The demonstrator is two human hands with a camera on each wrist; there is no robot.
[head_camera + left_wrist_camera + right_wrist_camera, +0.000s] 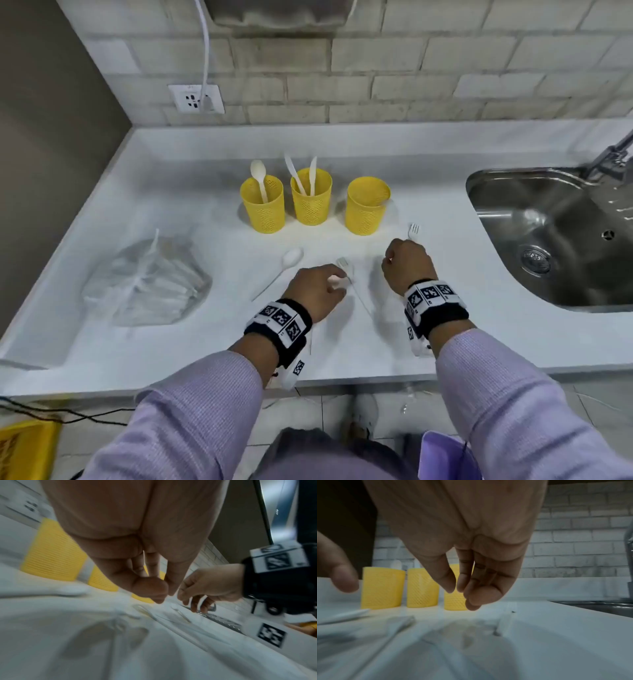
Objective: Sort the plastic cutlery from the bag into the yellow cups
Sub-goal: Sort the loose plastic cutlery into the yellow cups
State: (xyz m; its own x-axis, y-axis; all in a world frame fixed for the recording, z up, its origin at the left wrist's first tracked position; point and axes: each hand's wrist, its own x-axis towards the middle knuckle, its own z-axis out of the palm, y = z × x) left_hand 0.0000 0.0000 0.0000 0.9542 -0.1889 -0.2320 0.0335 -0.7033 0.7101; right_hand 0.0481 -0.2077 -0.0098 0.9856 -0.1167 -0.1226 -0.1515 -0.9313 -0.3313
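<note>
Three yellow cups stand in a row: the left cup point(263, 205) holds a spoon, the middle cup point(311, 198) two knives, and the right cup point(367, 205) looks empty. In front of them a white spoon point(291, 258) and a white fork point(344, 264) lie on the counter. My left hand point(337, 284) hovers over that fork's handle with its fingers loosely bunched; in the left wrist view the fork point(145, 612) lies flat below the fingertips. My right hand point(406, 260) hangs curled over a second fork point(413, 232) and grips nothing. The clear bag point(147, 284) of cutlery lies at the left.
A steel sink point(548, 240) with a faucet point(613, 157) fills the right side. A wall socket point(196, 99) with a white cable sits on the brick wall behind. The white counter's front edge point(342, 375) runs just below my wrists.
</note>
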